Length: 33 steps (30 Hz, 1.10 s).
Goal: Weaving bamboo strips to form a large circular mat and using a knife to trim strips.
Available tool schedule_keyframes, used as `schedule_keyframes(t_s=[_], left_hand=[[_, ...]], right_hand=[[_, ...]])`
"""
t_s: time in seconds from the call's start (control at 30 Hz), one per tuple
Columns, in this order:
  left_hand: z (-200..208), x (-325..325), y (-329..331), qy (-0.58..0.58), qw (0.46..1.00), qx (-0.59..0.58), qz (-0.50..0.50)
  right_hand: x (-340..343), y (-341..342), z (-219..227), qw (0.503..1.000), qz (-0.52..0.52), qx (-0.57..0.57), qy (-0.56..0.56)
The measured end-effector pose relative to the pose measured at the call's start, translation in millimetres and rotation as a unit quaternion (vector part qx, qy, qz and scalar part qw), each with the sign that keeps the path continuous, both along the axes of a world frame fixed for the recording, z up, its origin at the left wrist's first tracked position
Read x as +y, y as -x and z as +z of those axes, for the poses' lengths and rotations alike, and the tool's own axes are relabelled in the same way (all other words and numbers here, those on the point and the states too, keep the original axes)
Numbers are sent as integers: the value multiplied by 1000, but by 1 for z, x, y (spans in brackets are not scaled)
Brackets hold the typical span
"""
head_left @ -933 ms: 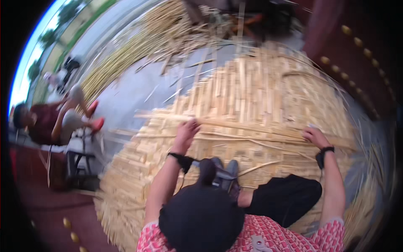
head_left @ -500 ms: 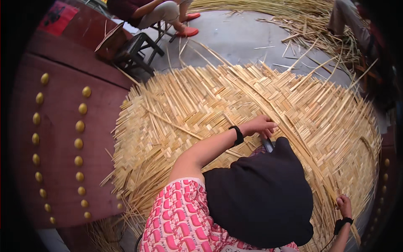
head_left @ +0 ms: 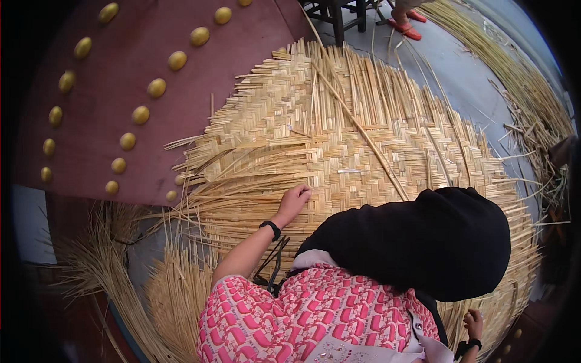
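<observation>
A large mat of woven pale straw strips [head_left: 339,145] spreads over the floor before me. My left hand [head_left: 295,201] rests on it with fingers closed, where loose strips [head_left: 254,178] fan out leftward from the finished weave; whatever it may pinch is hidden. Far to the lower right, my right hand [head_left: 474,323] is held over the mat's near right part with its fingers curled. I cannot make out what lies in them. One long loose strip [head_left: 363,130] slants across the weave beyond my left hand. Black fabric [head_left: 417,242] covers the mat between my hands.
A dark red panel with gold studs [head_left: 140,115] borders the mat at left. Bundles of straw [head_left: 175,296] stand at lower left; more straw [head_left: 514,72] lies at far right. A dark stool [head_left: 336,15] and another person's red shoes [head_left: 407,27] are beyond the mat.
My view has swung to the left. My left hand has moved from the middle of the mat to the loose strips at its left. My right hand now appears lower, its fingers still curled.
</observation>
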<state>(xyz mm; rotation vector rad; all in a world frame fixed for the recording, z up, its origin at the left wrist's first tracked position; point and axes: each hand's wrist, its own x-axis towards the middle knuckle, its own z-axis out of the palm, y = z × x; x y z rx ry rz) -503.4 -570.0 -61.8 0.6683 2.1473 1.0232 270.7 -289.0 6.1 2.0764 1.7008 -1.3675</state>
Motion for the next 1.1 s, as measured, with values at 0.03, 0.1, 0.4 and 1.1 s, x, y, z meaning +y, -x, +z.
schedule_keyframes(t_s=[0.03, 0.1, 0.4, 1.1], left_hand=[[-2, 5, 12, -47, 997, -16, 60], [-7, 24, 35, -104, 989, -44, 100], [-8, 236, 92, -114, 975, -151, 114], [17, 55, 81, -54, 921, 210, -325]], right_hand=[[-9, 8, 5, 999, -32, 15, 18], [-19, 21, 1, 999, -27, 24, 15], [-65, 70, 59, 993, -109, 41, 16], [-40, 170, 156, 998, 15, -13, 64]])
